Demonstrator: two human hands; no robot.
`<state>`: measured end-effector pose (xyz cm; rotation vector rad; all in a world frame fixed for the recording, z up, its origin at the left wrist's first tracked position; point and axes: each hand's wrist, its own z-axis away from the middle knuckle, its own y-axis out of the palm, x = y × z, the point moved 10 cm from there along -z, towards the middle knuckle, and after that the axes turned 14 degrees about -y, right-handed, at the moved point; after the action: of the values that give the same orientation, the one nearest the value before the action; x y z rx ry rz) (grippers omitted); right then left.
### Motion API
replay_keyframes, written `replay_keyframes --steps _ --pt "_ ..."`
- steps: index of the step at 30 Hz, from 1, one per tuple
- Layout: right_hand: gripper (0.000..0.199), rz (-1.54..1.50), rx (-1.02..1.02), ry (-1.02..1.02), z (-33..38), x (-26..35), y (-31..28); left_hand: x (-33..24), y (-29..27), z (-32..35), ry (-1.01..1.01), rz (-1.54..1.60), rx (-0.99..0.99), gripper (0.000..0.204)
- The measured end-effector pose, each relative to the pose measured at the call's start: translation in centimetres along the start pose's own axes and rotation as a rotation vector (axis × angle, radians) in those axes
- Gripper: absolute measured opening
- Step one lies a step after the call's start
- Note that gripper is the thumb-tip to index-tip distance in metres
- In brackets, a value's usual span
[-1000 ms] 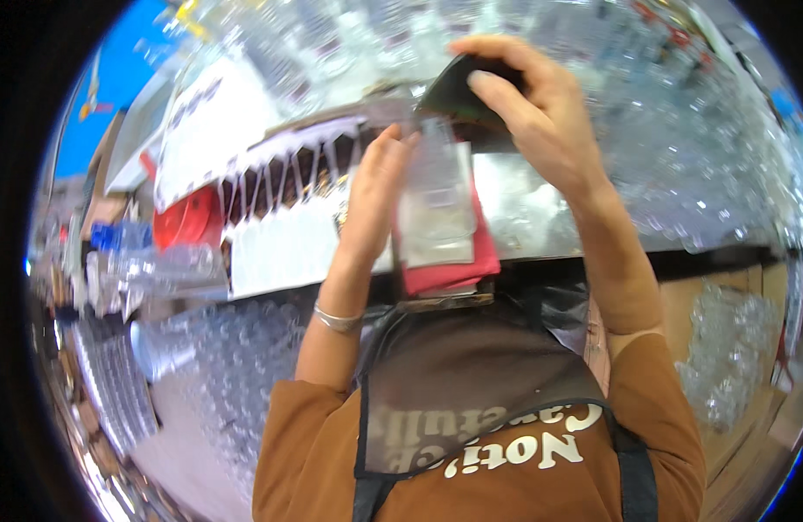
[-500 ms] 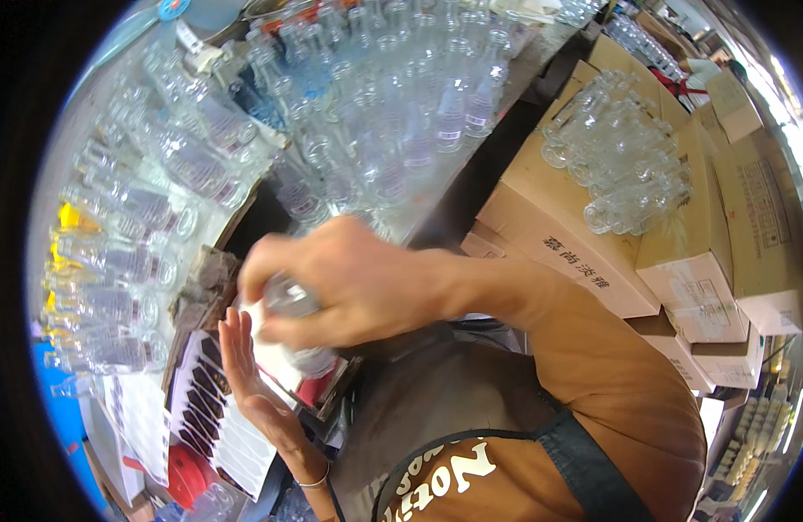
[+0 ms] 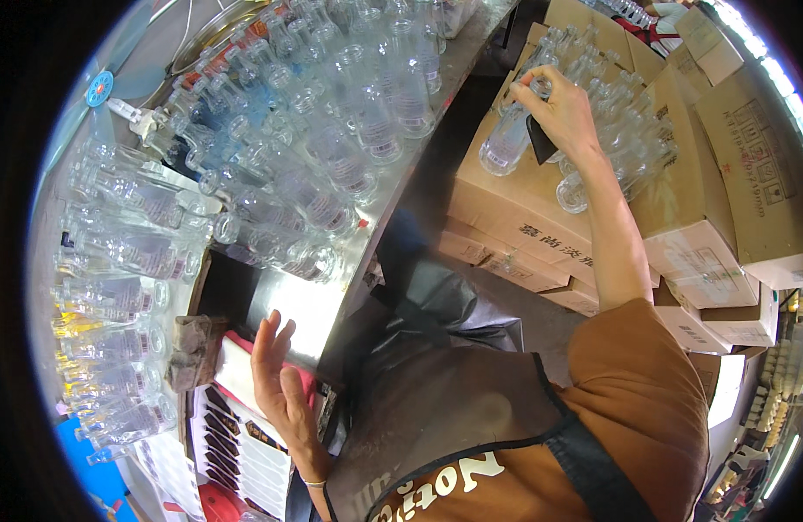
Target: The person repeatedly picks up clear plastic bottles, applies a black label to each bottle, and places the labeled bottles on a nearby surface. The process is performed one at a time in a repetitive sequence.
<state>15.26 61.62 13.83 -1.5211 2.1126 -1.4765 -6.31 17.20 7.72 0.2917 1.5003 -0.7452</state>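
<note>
My right hand [image 3: 559, 109] is stretched out over a brown carton [image 3: 519, 196] at the right, its fingers pinched at the top of a clear glass bottle [image 3: 506, 146]. The bottle stands slightly tilted on the carton, with small print on its side. A dark, flat, pointed piece [image 3: 540, 141] shows under the palm; I cannot tell what it is attached to. Beside it are several clear glass bottles [image 3: 623, 130] packed close together. My left hand [image 3: 284, 383] is open and holds nothing, fingers up, next to a red and white pad [image 3: 239, 361].
Many glass bottles [image 3: 362, 122] crowd the metal table [image 3: 310, 309], with more lying along its left side [image 3: 127, 344]. A sheet of dark labels [image 3: 223, 448] lies at the lower left. A blue fan [image 3: 99, 89] is at the upper left. Stacked cartons [image 3: 758, 174] fill the right.
My right hand has moved from beside my left hand over to the carton at the right, with a glass bottle in it. My left hand stays open near the pad. The view has shifted.
</note>
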Motion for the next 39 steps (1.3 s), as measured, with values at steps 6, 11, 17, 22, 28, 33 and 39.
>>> replay_keyframes --steps 6,11,17,22,28,33,39 --pt "0.043 0.035 -0.068 -0.04 -0.6 -4.3 2.0 0.0 1.5 -0.5 -0.026 -0.021 0.023 0.057" --pt "0.054 0.06 0.027 0.01 -1.0 -4.3 3.3 0.3 2.1 -0.8 -0.046 -0.046 0.021 0.054" --pt "0.061 0.199 0.025 0.032 -0.6 -3.5 1.4 0.8 2.0 -0.7 -0.062 -0.052 0.033 0.052" --pt "0.054 0.555 -0.041 0.096 3.2 -1.8 -8.3 1.6 0.5 0.1 -0.052 -0.015 0.021 0.051" --pt "0.03 0.636 0.142 0.312 9.3 -8.5 -9.6 1.8 1.2 0.3 -0.038 0.015 0.064 0.049" --pt "0.012 0.297 0.036 -0.109 8.0 1.1 -7.2 2.5 0.0 0.8 -0.061 0.028 0.041 0.051" --pt "0.017 -0.617 0.484 -0.508 3.7 21.8 0.8 -0.1 0.7 0.2 0.105 -0.189 0.121 0.082"
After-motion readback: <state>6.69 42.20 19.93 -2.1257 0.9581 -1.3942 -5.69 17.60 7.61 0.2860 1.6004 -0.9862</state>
